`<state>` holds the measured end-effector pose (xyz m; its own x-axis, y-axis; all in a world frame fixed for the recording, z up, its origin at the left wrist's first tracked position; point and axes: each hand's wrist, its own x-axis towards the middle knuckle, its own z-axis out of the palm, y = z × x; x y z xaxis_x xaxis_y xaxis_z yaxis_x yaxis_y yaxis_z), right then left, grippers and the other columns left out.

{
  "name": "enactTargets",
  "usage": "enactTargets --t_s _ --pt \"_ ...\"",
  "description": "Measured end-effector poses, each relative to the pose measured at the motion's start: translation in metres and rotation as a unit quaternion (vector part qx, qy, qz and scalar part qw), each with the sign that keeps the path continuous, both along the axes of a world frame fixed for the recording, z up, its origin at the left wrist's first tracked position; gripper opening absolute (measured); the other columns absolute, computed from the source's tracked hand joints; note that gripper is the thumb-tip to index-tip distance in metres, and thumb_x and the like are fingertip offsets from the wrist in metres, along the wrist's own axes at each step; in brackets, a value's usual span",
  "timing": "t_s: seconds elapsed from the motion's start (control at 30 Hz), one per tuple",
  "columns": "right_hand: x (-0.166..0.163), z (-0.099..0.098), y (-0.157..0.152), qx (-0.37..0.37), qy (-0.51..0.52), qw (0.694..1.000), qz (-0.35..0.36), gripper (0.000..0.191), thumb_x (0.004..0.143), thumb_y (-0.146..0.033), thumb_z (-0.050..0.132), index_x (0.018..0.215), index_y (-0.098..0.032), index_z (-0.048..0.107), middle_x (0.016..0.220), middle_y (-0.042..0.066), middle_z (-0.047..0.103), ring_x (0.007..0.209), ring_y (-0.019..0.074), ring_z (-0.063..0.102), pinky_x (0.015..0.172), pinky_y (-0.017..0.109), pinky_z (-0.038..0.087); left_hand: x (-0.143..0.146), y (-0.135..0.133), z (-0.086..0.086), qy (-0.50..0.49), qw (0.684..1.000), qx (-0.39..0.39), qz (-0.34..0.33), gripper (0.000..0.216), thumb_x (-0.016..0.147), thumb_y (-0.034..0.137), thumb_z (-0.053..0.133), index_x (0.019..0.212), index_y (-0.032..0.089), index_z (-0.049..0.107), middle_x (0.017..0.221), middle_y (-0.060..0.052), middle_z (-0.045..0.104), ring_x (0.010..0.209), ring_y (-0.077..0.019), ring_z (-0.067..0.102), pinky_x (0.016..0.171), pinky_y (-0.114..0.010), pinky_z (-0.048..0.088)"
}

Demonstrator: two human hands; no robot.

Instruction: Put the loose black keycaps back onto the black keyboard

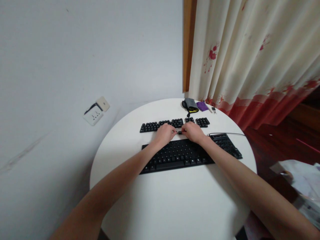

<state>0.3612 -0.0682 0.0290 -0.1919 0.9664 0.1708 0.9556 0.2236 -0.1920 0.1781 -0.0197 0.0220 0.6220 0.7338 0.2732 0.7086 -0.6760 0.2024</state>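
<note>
Both my hands meet above the far edge of a black keyboard (pixel 180 155) on a round white table (pixel 172 200). My left hand (pixel 165 133) and my right hand (pixel 193 131) are curled, pinching a small black piece (pixel 180 132) between their fingertips; it looks like a keycap. Just beyond my hands lies a row of loose black keycaps (pixel 152 126), laid out in groups, with another group (pixel 202 122) at the right end.
At the table's far edge lie a grey and yellow pouch (pixel 191 104), a purple cloth (pixel 202 106) and a small white item (pixel 213 109). A cable (pixel 225 134) runs off right. A wall socket (pixel 96 111) hangs loose at left. Curtain (pixel 250 60) hangs behind.
</note>
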Motion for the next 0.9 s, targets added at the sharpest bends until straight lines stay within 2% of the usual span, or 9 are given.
enactTargets --t_s 0.17,0.27,0.37,0.43,0.63,0.9 --pt "0.015 0.001 -0.012 0.061 0.053 0.997 -0.016 0.014 0.087 -0.023 0.062 0.096 -0.02 0.072 0.097 0.008 0.071 0.096 0.0233 0.06 0.081 0.03 0.043 -0.002 -0.027 0.021 -0.088 0.995 -0.048 -0.014 0.011 0.082 0.025 0.069 0.088 0.022 0.078 0.087 -0.003 0.075 0.084 -0.021 0.064 0.083 -0.034 0.049" --pt "0.025 0.002 -0.025 0.102 0.096 0.99 -0.033 0.012 0.086 -0.021 0.064 0.095 -0.019 0.072 0.096 0.007 0.072 0.094 0.023 0.06 0.082 0.031 0.043 -0.001 -0.061 0.028 -0.143 0.981 -0.11 -0.076 0.011 0.083 0.027 0.069 0.09 0.024 0.078 0.089 -0.001 0.075 0.08 -0.0182 0.064 0.076 -0.031 0.05" --pt "0.032 0.0 -0.035 0.125 0.13 0.982 -0.056 0.01 0.085 -0.021 0.066 0.092 -0.019 0.072 0.093 0.006 0.072 0.09 0.0225 0.06 0.08 0.031 0.044 0.004 -0.091 0.025 -0.173 0.962 -0.168 -0.125 0.011 0.083 0.026 0.069 0.089 0.024 0.077 0.091 -0.001 0.075 0.084 -0.0181 0.064 0.074 -0.03 0.05" --pt "0.034 -0.004 -0.038 0.13 0.151 0.978 -0.064 0.01 0.084 -0.021 0.066 0.092 -0.019 0.072 0.091 0.005 0.071 0.087 0.0217 0.06 0.078 0.031 0.044 0.008 -0.102 0.018 -0.18 0.956 -0.184 -0.14 0.009 0.082 0.024 0.07 0.087 0.023 0.077 0.09 -0.001 0.075 0.084 -0.0173 0.064 0.076 -0.03 0.05" --pt "0.036 -0.01 -0.036 0.123 0.196 0.971 -0.059 0.009 0.083 -0.021 0.067 0.09 -0.019 0.072 0.09 0.005 0.072 0.079 0.0192 0.06 0.074 0.031 0.045 0.009 -0.103 0.0 -0.177 0.957 -0.163 -0.16 0.009 0.083 0.02 0.069 0.085 0.023 0.077 0.089 0.0 0.075 0.083 -0.0165 0.063 0.079 -0.031 0.049" --pt "0.032 -0.004 -0.039 0.102 0.213 0.971 -0.041 0.007 0.082 -0.021 0.068 0.086 -0.018 0.073 0.087 0.005 0.073 0.074 0.0187 0.06 0.071 0.031 0.045 0.006 -0.113 0.002 -0.11 0.975 -0.06 -0.181 0.015 0.09 0.023 0.062 0.087 0.022 0.077 0.092 -0.002 0.073 0.086 -0.0181 0.057 0.079 -0.033 0.048"
